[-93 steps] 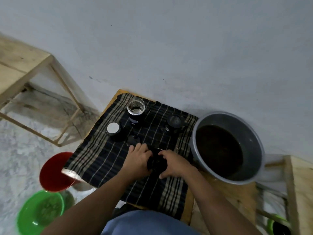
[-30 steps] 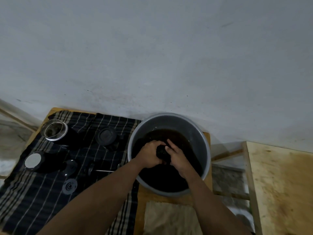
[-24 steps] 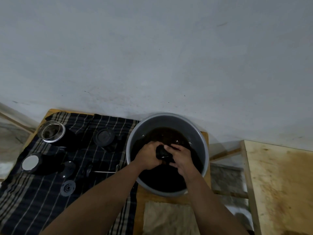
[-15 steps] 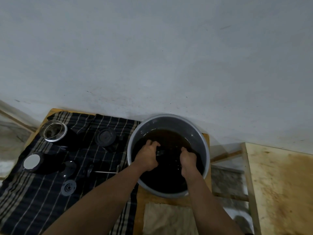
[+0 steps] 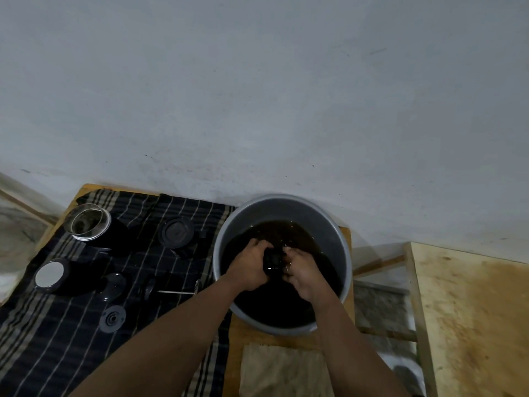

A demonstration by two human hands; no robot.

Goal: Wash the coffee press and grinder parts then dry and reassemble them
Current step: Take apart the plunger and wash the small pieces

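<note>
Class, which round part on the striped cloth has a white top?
The part at the left edge of the cloth; the others are dark or clear glass.

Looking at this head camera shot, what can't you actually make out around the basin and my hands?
Head view, black part: mostly covered by the left hand and right hand gripping it; which piece it is cannot be told.
Head view, basin: its bottom is hidden under dark water.
Head view, beige rag: cut off by the bottom edge.
Head view, black lid: detail lost against the dark striped cloth.
</note>
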